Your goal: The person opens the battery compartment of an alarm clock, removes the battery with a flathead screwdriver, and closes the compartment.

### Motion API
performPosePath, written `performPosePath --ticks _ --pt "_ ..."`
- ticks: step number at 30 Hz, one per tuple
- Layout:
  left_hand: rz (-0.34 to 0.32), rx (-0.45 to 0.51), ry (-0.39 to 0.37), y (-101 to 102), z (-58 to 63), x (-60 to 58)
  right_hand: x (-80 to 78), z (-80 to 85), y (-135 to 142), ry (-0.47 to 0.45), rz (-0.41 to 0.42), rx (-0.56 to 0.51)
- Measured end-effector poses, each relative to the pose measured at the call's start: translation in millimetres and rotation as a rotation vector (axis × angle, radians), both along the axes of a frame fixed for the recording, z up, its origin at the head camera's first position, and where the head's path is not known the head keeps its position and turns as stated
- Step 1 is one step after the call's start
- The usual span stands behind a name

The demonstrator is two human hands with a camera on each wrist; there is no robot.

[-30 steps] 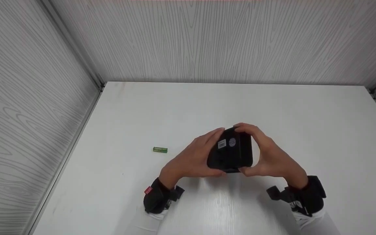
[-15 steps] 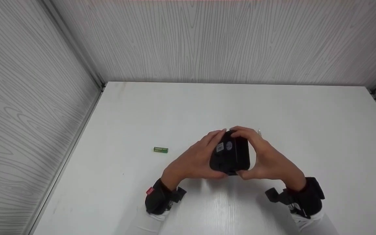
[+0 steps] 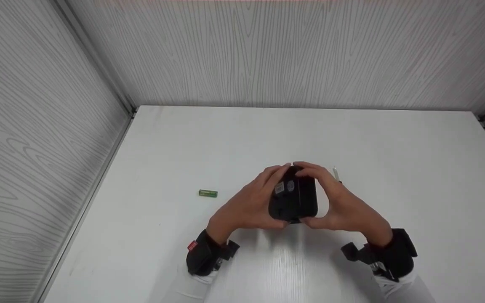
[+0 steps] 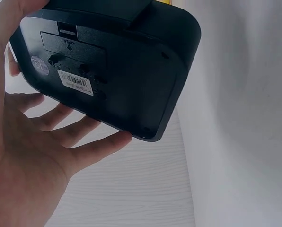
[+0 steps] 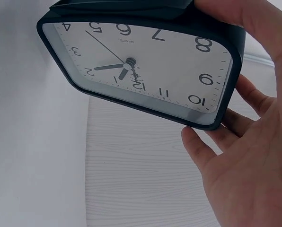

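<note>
A black alarm clock (image 3: 295,200) is held between my two hands above the white table. My left hand (image 3: 251,206) grips its left side, fingers along the far edge and thumb at the near edge. On the right, my right hand (image 3: 345,206) grips it in the same way. The left wrist view shows the clock's back, with a battery cover (image 4: 72,47) marked OPEN, small knobs, a barcode label (image 4: 75,82) and a round sticker (image 4: 39,65). Its white dial (image 5: 164,66) with numerals and hands appears upside down in the right wrist view.
A green battery (image 3: 208,193) lies on the table (image 3: 171,143) left of the hands. A thin, pale stick-like thing (image 3: 336,173) shows partly behind my right hand. Grey wood-grain panels (image 3: 246,54) stand at the back and sides.
Both hands and the clock have shifted slightly left, the clock turning a little. The thin pale thing behind my right hand has come into view. The battery stays in place.
</note>
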State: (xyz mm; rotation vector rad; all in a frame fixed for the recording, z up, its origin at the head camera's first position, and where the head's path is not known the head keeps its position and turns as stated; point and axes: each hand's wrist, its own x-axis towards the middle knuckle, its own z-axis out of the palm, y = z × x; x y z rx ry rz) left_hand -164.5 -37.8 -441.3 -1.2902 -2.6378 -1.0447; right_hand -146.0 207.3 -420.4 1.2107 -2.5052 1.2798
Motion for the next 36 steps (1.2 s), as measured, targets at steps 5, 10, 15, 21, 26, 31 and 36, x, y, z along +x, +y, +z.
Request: performPosePath --ticks 5,10,15,21,26,31,36 --pt "0.022 0.068 -0.021 -5 3.3 -1.3 -0.1 6.2 2 -0.059 0.007 -0.11" --pt "0.043 0.137 -0.015 -9 6.4 -3.0 0.4 14.1 5 -0.117 0.02 -0.191" --pt "0.022 0.202 0.014 -12 9.2 -4.2 -3.7 5.9 7 -0.155 0.003 -0.179" --pt "-0.002 0.245 0.035 -13 9.6 -3.9 -17.3 -24.6 13 -0.179 -0.014 -0.109" --pt "-0.037 0.29 0.047 -13 11.2 -2.8 -18.4 -33.6 9 -0.203 -0.001 -0.097" --pt "-0.09 0.328 0.077 -10 10.8 -3.5 -16.9 -37.5 3 -0.218 0.008 -0.099" --pt "-0.14 0.358 0.073 -7 11.9 -2.5 -14.4 -39.4 -1 -0.229 -0.008 -0.057"
